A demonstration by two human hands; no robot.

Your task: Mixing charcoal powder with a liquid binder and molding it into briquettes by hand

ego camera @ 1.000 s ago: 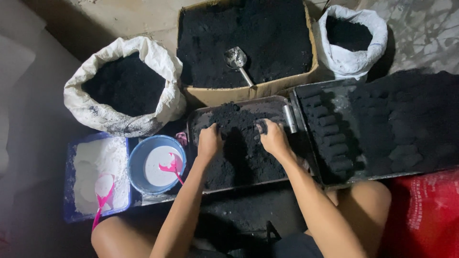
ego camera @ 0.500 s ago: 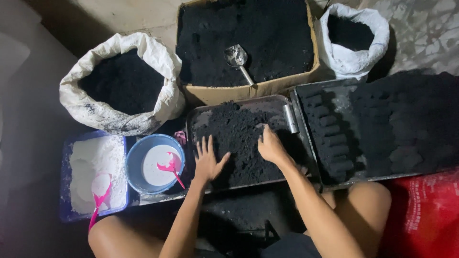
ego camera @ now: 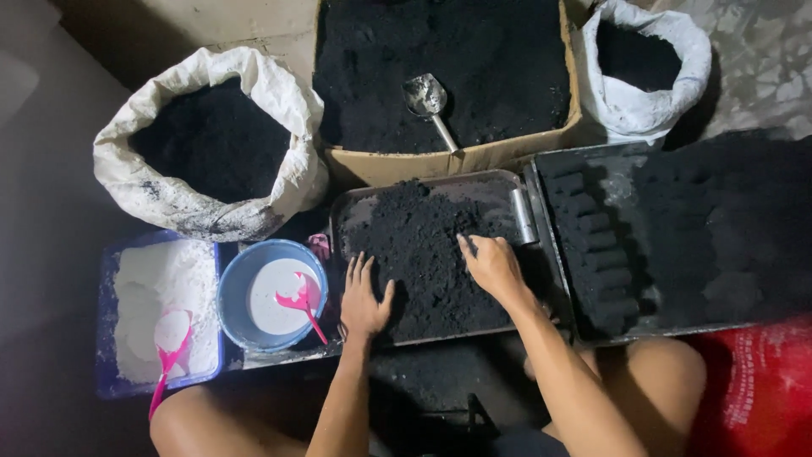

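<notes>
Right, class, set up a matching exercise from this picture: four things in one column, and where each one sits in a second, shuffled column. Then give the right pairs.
Things
1. metal scoop
2. left hand
3. blue bowl
4. white sack

Places
A. on the tray's black powder, left side
B. far left, full of black powder
C. between the white-powder tub and the tray
D. in the cardboard box, on black powder

Pairs: 1-D, 2-A, 3-C, 4-B
</notes>
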